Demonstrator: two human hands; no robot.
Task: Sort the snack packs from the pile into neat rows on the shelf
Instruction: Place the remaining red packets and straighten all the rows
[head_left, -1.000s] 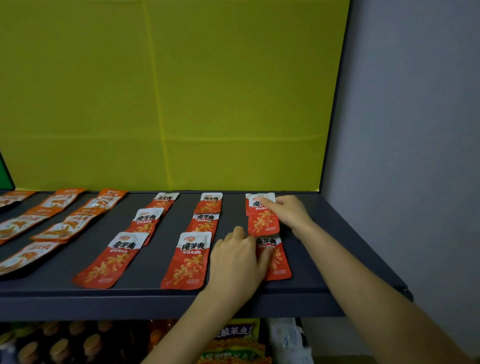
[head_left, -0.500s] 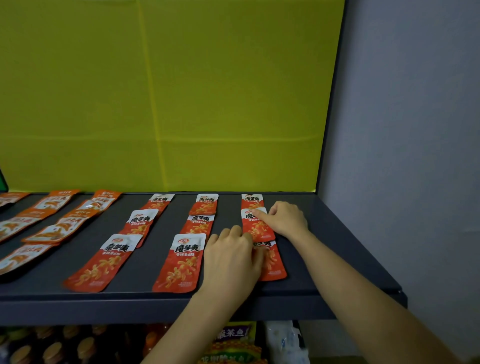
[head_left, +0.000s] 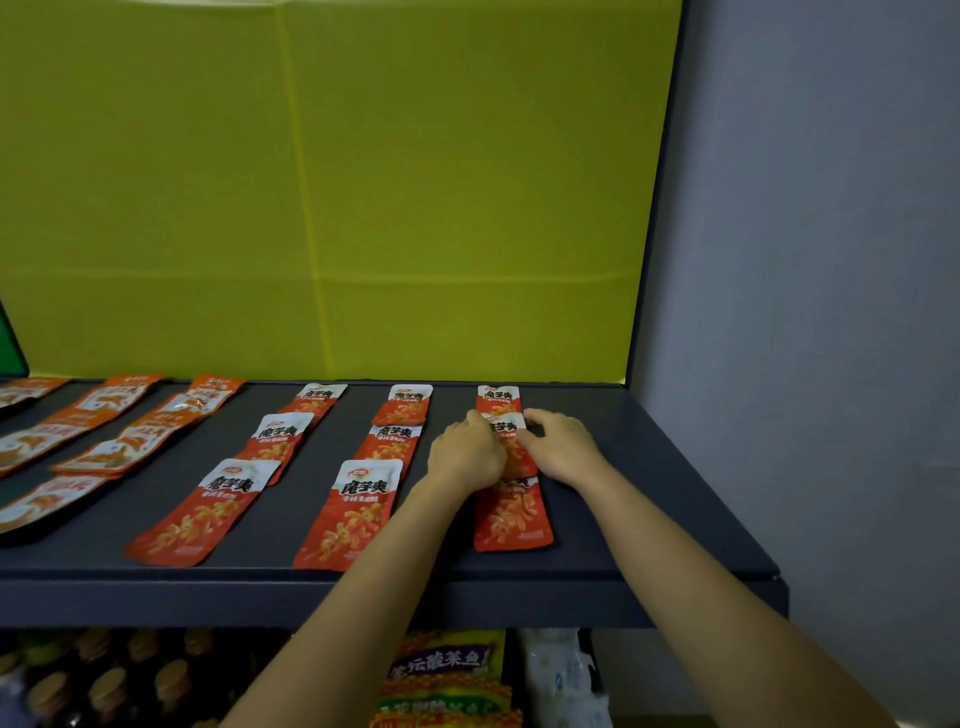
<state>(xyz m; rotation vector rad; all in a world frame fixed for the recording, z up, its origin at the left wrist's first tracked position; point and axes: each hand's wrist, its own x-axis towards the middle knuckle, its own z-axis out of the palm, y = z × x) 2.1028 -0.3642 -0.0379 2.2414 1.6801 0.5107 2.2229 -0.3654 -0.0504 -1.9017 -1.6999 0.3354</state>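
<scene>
Red snack packs with white tops lie flat in rows on the dark shelf (head_left: 649, 493). In the rightmost row, a far pack (head_left: 497, 399), a middle pack (head_left: 506, 441) and a near pack (head_left: 511, 514) lie in line. My left hand (head_left: 465, 449) presses on the middle pack's left side. My right hand (head_left: 561, 447) holds its right edge with the fingers curled. Both hands hide much of that pack. Two more red rows lie to the left, such as a near pack (head_left: 349, 514) and another (head_left: 205, 512).
Orange packs (head_left: 104, 452) lie slanted at the shelf's left end. A yellow-green back panel (head_left: 332, 208) rises behind the shelf, and a grey wall (head_left: 810, 312) stands to the right. Below the shelf's front edge are bottles (head_left: 104, 686) and bagged goods (head_left: 447, 680).
My left hand moved away from the near pack up to the middle pack. My right hand shifted back toward me along the middle pack, uncovering the far pack.
</scene>
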